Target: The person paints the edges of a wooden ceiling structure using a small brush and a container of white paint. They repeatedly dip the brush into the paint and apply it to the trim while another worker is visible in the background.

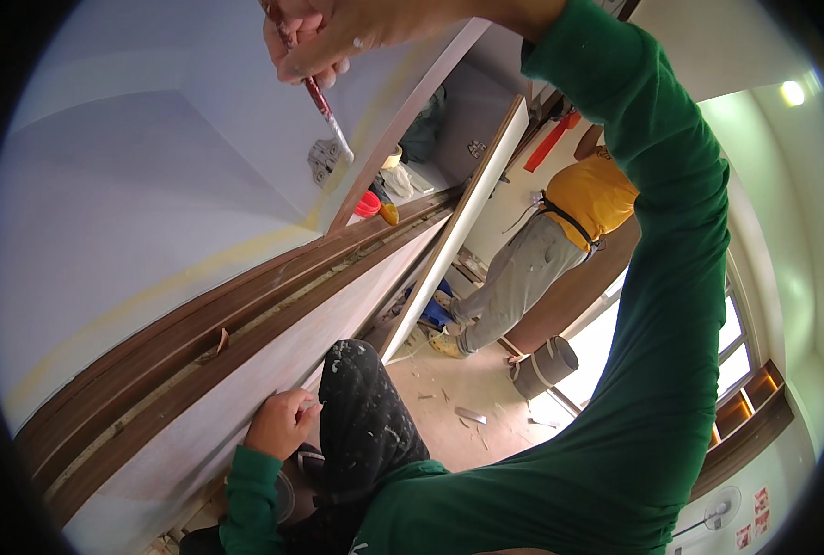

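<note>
High in the view, my right hand (315,42) is closed around a slim paintbrush (318,96) with a red, paint-stained handle. Its whitish tip points down, close to a pale yellow strip along the edge of the bluish-white wall (135,176). Whether the bristles touch the wall I cannot tell. My left hand (282,424) is low down, fingers curled, against the white panel (199,421) beside my paint-spattered knee (361,398). Anything inside those fingers is hidden.
A brown wooden track (167,356) runs beneath the wall. Beyond it are a red container (368,204) and a leaning board (463,227). A person in a yellow shirt (592,199) stands behind, near a dark cylinder (546,367). Scraps lie on the floor (430,421).
</note>
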Motion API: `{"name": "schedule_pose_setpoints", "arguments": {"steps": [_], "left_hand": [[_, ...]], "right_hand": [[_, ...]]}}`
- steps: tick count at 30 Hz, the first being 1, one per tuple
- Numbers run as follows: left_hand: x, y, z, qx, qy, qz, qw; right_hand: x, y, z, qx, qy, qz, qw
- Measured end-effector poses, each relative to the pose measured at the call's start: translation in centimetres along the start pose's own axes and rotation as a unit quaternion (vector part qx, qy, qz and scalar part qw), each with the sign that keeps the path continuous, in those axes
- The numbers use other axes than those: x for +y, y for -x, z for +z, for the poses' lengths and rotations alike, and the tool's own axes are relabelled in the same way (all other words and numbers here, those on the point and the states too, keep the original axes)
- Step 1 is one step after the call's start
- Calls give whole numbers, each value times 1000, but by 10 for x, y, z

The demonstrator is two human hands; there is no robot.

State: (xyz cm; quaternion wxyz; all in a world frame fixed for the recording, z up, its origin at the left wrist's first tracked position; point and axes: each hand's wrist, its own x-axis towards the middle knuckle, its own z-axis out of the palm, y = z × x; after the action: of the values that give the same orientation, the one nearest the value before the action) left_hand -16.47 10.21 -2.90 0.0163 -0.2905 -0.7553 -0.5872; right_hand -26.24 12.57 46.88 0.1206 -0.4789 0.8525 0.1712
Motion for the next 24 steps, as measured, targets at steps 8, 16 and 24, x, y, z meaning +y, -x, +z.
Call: {"name": "schedule_pose_setpoints", "arguments": {"steps": [8,16,24], "left_hand": [[-1,-1,1,-6,-26,1,1000],[-3,-1,1,-11,-20,-3,1000],[1,6,-2,-8,-14,-17,1000]], "right_hand": [[4,2,-4,-27,91,17,995],[-23,19,-24,-13,145,89,985],[-18,28,-44,-30,142,36,989]]}}
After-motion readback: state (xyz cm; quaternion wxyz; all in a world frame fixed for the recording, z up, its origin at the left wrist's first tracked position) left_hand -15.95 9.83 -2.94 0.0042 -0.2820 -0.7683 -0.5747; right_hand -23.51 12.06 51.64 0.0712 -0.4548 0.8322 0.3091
